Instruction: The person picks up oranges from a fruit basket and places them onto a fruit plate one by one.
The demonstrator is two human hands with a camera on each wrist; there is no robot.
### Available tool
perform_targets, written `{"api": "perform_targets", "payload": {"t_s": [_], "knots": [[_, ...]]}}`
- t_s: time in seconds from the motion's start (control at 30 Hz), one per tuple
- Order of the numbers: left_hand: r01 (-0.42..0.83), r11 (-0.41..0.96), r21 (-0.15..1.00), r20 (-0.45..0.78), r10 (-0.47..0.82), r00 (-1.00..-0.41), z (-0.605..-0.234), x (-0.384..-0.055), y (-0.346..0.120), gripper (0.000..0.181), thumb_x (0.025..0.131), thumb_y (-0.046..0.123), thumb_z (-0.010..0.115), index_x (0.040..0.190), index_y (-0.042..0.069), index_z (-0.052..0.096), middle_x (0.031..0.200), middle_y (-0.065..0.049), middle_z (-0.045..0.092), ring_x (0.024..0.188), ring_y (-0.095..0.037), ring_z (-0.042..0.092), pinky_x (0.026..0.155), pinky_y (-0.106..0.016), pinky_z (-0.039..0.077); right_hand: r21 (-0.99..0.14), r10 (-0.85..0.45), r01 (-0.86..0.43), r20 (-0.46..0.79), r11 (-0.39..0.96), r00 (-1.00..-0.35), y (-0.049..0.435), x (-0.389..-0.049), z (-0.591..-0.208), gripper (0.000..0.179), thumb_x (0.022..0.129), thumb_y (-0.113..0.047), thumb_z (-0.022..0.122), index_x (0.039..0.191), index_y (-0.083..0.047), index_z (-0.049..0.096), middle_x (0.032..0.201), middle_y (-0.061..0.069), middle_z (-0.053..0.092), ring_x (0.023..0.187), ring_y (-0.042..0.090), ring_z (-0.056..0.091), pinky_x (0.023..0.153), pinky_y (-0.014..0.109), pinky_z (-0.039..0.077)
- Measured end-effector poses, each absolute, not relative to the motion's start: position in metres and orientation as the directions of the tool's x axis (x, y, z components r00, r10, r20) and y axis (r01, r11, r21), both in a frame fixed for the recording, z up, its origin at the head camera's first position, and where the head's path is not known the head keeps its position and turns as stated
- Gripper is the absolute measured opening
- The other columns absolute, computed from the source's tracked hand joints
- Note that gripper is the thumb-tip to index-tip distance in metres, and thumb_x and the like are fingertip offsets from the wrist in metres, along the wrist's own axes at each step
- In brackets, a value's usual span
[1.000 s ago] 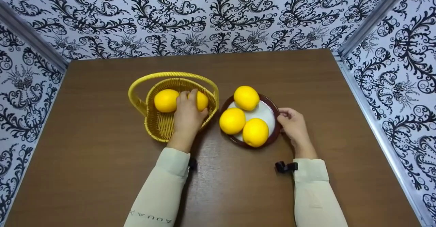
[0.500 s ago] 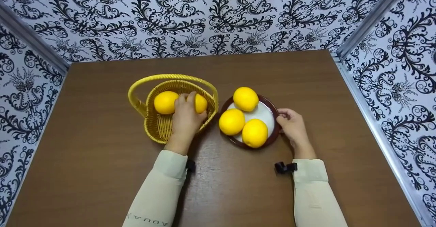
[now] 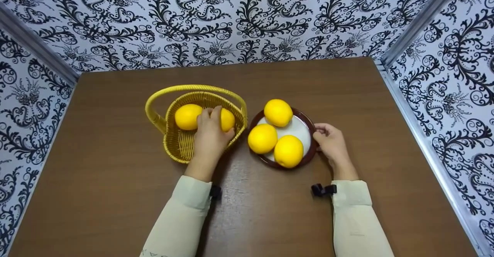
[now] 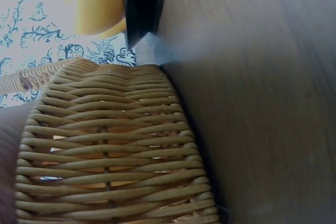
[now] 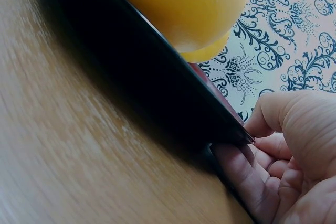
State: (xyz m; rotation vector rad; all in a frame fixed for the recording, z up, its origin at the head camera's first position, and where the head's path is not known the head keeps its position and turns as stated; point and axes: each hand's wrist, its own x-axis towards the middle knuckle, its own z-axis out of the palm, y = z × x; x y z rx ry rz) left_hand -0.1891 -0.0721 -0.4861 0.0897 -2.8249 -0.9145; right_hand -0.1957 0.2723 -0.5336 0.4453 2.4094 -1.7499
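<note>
In the head view my left hand [image 3: 211, 135] reaches into a yellow wicker basket [image 3: 184, 147] and grips a lemon [image 3: 228, 120] at its right side, fingers over the top and thumb at the near side. Another lemon [image 3: 188, 117] lies to the left of that hand. My right hand [image 3: 332, 143] pinches the right rim of a round plate [image 3: 307, 154], dark red outside and white within; the right wrist view shows the thumb above the rim and fingers beneath. On the plate sit three lemons [image 3: 288, 151]. The left wrist view shows the basket's woven wall [image 4: 110, 145].
The basket's tall arched handle [image 3: 195, 87] rises over its far side. Basket and plate stand close together on a brown wooden table [image 3: 115, 195]. Patterned walls [image 3: 247, 21] border the table at the back and both sides.
My left hand has shifted very slightly toward me and stays on the lemon in the basket. The right hand keeps its hold on the plate rim.
</note>
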Motion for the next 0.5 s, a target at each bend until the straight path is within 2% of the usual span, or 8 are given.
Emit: {"api": "perform_targets", "payload": {"t_s": [0.33,0.5], "knots": [[0.067,0.813,0.579,0.243,-0.093,-0.966,-0.475,-0.173,-0.065,0.074,0.082,0.024,0.087,0.146,0.008,0.055,0.137,-0.02,0.054,0.127,-0.04,0.053,0.086,-0.053,0.061,-0.908,0.167,0.308,-0.27,0.282,-0.948,0.272,-0.196,-0.536,0.033,0.099,-0.012,0.058,0.129,-0.002,0.067,0.103,0.006,0.059,0.082,0.017,0.058,0.065,0.027,0.059],[0.088,0.816,0.571,0.285,-0.096,-0.954,-0.469,-0.167,-0.061,0.072,0.081,0.023,0.088,0.145,0.009,0.056,0.137,-0.02,0.054,0.129,-0.039,0.053,0.083,-0.055,0.061,-0.905,0.167,0.311,-0.272,0.289,-0.948,0.273,-0.197,-0.536,0.033,0.099,-0.012,0.058,0.13,-0.003,0.066,0.105,0.007,0.059,0.085,0.018,0.058,0.067,0.027,0.059]]}}
